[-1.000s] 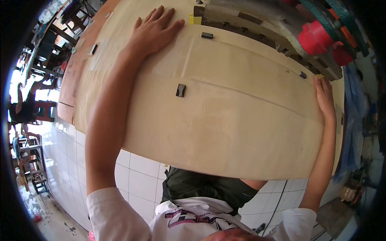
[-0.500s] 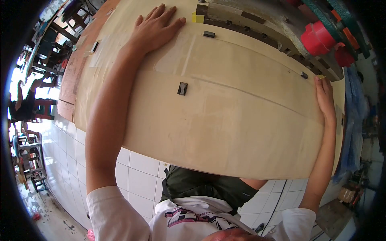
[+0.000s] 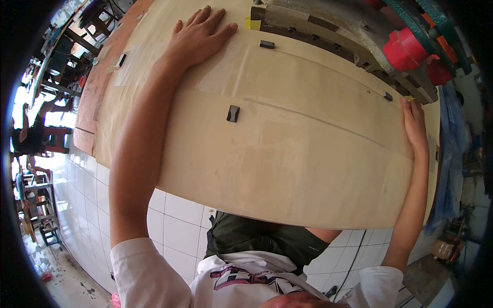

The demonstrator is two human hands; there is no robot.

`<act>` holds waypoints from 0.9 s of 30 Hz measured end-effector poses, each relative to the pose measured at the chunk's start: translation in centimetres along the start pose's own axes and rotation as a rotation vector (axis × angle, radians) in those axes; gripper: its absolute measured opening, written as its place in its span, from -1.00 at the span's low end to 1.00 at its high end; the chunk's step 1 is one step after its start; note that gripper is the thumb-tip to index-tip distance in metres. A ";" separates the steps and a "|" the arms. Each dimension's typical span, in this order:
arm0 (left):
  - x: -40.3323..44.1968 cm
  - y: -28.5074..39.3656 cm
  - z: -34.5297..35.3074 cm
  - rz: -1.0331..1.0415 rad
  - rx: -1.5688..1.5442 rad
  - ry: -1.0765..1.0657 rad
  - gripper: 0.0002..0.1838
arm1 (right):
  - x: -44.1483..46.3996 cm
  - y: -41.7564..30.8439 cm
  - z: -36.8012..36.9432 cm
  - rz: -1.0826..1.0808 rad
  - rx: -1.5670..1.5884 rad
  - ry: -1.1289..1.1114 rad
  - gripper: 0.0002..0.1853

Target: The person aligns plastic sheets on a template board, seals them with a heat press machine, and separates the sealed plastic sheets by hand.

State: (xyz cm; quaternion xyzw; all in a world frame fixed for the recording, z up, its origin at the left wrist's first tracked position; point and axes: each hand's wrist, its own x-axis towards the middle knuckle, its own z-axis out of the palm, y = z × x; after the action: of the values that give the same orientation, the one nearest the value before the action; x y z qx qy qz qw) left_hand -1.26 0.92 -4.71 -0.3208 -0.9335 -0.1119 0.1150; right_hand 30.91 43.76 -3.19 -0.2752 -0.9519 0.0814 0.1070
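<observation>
My left hand point(image 3: 201, 38) lies flat with its fingers spread on the upper left of a large tan board point(image 3: 308, 169). At the board's right side, my right hand point(image 3: 413, 120) rests stretched out, its fingertips beside a bit of yellow tape point(image 3: 409, 98). A small dark block point(image 3: 233, 113) sits on the board below and right of my left hand. Another dark block point(image 3: 267, 44) lies near the machine's edge, and a third point(image 3: 388, 96) is just left of my right fingertips. Neither hand holds anything.
A metal machine point(image 3: 328, 38) with a red part point(image 3: 405, 50) borders the board's far side. Brown cardboard point(image 3: 91, 110) lies at the left, with a black piece point(image 3: 121, 60) near it. Blue plastic sheeting point(image 3: 452, 154) hangs at the right. A person point(image 3: 33, 136) sits far left near stools.
Compared with one second ago, the view has shifted very slightly. Both hands stay in place on the board.
</observation>
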 end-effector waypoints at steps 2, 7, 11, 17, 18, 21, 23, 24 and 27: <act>0.0 0.0 -0.1 0.000 -0.001 -0.007 -0.22 | 0.0 0.1 -0.1 -0.020 0.010 0.007 -0.39; 0.0 0.1 -0.1 0.004 -0.006 -0.001 -0.22 | 0.4 0.8 0.2 -0.041 0.017 0.002 -0.43; 0.0 0.1 -0.2 0.007 0.009 0.003 -0.23 | 0.2 0.6 0.2 -0.014 0.015 0.023 -0.44; -0.1 0.1 -0.1 0.005 0.018 0.012 -0.25 | 0.0 0.2 0.1 -0.027 0.021 0.003 -0.43; -0.1 0.1 0.0 0.005 0.018 0.012 -0.25 | -0.3 -0.3 0.1 -0.005 -0.011 0.032 -0.42; 0.1 -0.1 -0.1 0.004 -0.035 0.016 -0.22 | -0.4 -0.4 0.1 0.018 -0.053 0.058 -0.40; 0.0 -0.2 -0.1 0.009 -0.039 0.015 -0.23 | -0.2 0.3 0.4 0.016 -0.066 0.056 -0.39; 0.0 -0.2 -0.1 0.009 -0.039 0.019 -0.23 | -0.1 0.6 0.6 -0.025 -0.044 0.065 -0.40; -0.1 -0.3 -0.1 0.015 -0.039 0.025 -0.23 | 0.0 1.0 0.6 -0.050 -0.037 0.059 -0.43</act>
State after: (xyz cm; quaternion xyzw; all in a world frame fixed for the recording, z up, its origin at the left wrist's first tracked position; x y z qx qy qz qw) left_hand -1.37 0.65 -4.71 -0.3285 -0.9272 -0.1331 0.1211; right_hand 31.27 44.61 -3.94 -0.2553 -0.9563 0.0532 0.1320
